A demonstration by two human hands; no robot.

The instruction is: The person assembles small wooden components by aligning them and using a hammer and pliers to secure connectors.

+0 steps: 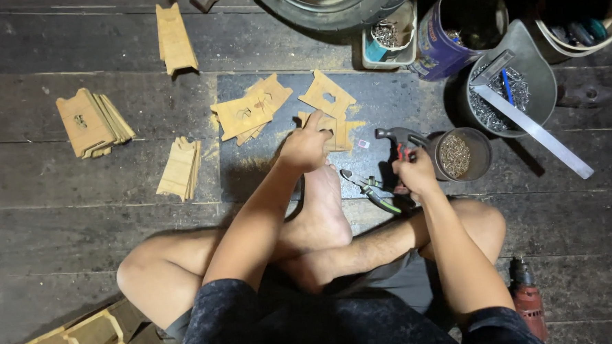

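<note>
Your left hand (305, 148) presses a wood piece (333, 131) flat on the dark mat (392, 99); your right hand (413, 172) grips the hammer (395, 137), just right of the piece; I judge nailing underway; next calls for a nail from the tin (460, 155).

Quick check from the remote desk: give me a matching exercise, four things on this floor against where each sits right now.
Things:
1. hammer
2. pliers
3. drill
4. metal ruler

Places:
A. on the floor by the person's right knee
B. leaning out of the grey tub of nails
C. in the right hand
D. on the dark mat, between the foot and the right hand

Pairs: 1-C, 2-D, 3-A, 4-B
</note>
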